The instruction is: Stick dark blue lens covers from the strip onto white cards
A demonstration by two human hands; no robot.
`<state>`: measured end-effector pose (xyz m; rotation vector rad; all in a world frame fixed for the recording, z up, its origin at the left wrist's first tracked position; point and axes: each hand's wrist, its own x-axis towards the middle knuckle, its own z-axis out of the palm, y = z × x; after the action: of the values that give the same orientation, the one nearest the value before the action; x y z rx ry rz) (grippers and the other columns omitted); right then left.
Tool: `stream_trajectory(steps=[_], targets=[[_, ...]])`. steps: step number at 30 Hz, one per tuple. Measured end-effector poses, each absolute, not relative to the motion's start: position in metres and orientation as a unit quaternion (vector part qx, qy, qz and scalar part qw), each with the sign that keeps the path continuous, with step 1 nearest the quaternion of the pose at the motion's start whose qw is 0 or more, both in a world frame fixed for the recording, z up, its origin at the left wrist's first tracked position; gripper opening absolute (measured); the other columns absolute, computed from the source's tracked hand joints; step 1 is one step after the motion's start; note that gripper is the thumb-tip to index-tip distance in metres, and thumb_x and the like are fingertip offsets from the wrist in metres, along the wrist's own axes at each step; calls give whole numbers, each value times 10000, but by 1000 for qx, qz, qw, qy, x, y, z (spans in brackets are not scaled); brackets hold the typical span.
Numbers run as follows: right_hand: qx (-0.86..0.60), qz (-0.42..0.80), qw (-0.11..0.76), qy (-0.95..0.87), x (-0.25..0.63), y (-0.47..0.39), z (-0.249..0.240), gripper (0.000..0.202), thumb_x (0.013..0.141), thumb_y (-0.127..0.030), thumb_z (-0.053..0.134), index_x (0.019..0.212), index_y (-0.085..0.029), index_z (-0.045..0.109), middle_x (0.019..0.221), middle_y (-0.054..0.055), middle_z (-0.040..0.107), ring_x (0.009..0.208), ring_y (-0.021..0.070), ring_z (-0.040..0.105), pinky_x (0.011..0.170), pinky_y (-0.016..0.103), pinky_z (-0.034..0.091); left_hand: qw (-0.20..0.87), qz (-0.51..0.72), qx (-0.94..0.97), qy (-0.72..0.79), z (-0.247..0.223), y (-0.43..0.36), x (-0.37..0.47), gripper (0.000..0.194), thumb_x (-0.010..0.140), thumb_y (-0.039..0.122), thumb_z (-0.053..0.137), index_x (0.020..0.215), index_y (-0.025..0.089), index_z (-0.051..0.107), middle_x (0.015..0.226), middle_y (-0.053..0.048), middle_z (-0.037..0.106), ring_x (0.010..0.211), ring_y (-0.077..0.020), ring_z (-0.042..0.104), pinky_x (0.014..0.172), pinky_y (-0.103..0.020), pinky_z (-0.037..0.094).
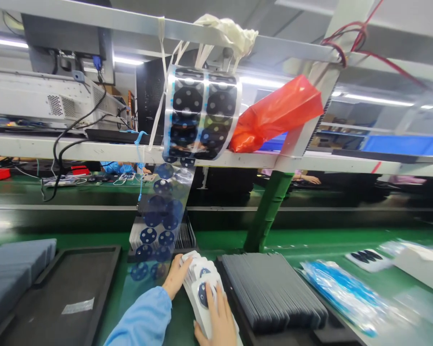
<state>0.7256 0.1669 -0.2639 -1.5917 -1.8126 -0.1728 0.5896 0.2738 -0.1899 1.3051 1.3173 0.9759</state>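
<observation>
While the left hand pinches white cards at six o'clock, the right hand touches them; I cannot tell if its grip is tight.

left hand and right hand touching white cards, sticker roll above, grey sheets beside

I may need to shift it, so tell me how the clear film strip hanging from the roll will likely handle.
The film strip looks floppy and light, being thin and see-through. Its glossy shine suggests a slick surface. A tug might swing or turn the roll, apparently hung by white ties.
</observation>
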Motion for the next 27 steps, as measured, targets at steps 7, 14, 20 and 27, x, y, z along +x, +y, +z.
stream_trajectory(steps=[7, 14, 20, 27], targets=[[-667, -10, 309, -677, 727, 198, -246, 955, 744, -261, 649, 1530, -223, 108, 1569, 129, 118, 1367, 404, 270, 1045, 519, 365, 488, 437, 504, 563, -193, 274, 611, 541, 870, 565, 406, 1186, 136, 504, 1268, -143, 496, 1256, -259, 430, 1091, -342, 310], [-629, -74, 391, -668, 740, 236, -257, 688, 983, -566, 291, 1462, -72, 277, 1454, 242, 324, 1338, 402, 306, 1004, 542, 383, 454, 428, 506, 595, -194, 269, 623, 580, 921, 445, 367, 1403, 128, 305, 1418, -163, 366, 1370, -223, 327, 1153, -316, 237], [-637, -219, 370, -640, 733, 244, -229, 730, 1008, -497, 124, 1227, 66, 534, 1216, 308, 501, 1128, 427, 477, 877, 505, 456, 408, 384, 547, 622, -194, 265, 639, 636, 917, 446, 378, 1454, 121, 278, 1520, -170, 257, 1434, -255, 203, 1191, -355, 138], [-589, -291, 360, -662, 746, 243, -213, 652, 999, -431, 212, 1502, -18, 175, 1106, 246, 604, 736, 330, 602, 595, 429, 496, 423, 320, 611, 587, -176, 233, 620, 807, 866, 609, 453, 1501, 139, 288, 1605, -175, 58, 1483, -314, -47, 1213, -448, 16]])
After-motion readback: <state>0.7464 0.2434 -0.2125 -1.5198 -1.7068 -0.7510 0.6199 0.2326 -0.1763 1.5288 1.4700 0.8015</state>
